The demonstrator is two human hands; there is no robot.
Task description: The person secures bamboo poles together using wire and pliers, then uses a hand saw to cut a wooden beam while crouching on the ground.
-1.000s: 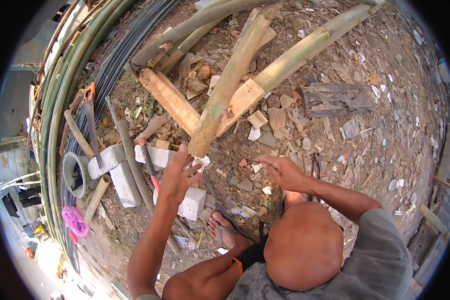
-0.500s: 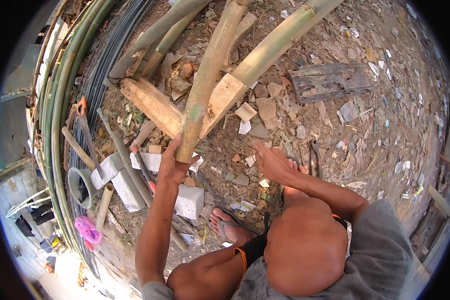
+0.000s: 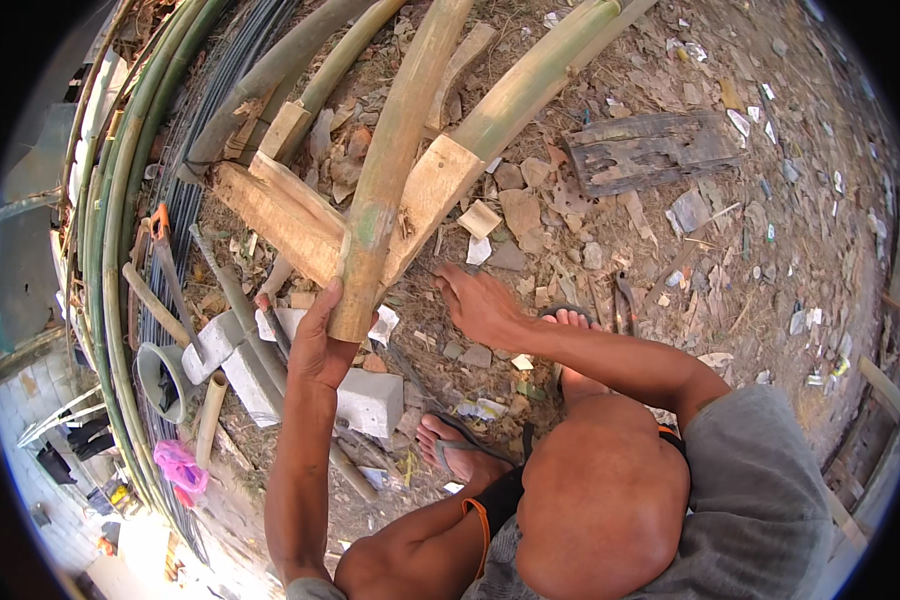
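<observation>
left grip [image 3: 320, 345] clasps the bamboo pole [image 3: 395, 170] at its cut end

right hand [image 3: 480, 305] lies released, just right of the grip; best to steady the pole against the wooden block [image 3: 280, 215] above the grip.

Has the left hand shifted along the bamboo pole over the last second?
Yes. The left hand went from open by the white block to wrapped round the bamboo pole's cut end, just above the block.

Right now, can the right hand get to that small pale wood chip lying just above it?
Probably yes. The right hand is open, holds nothing, and lies just below the pale wood chip; only loose rubble is between them. The left hand grips the bamboo pole.
</observation>
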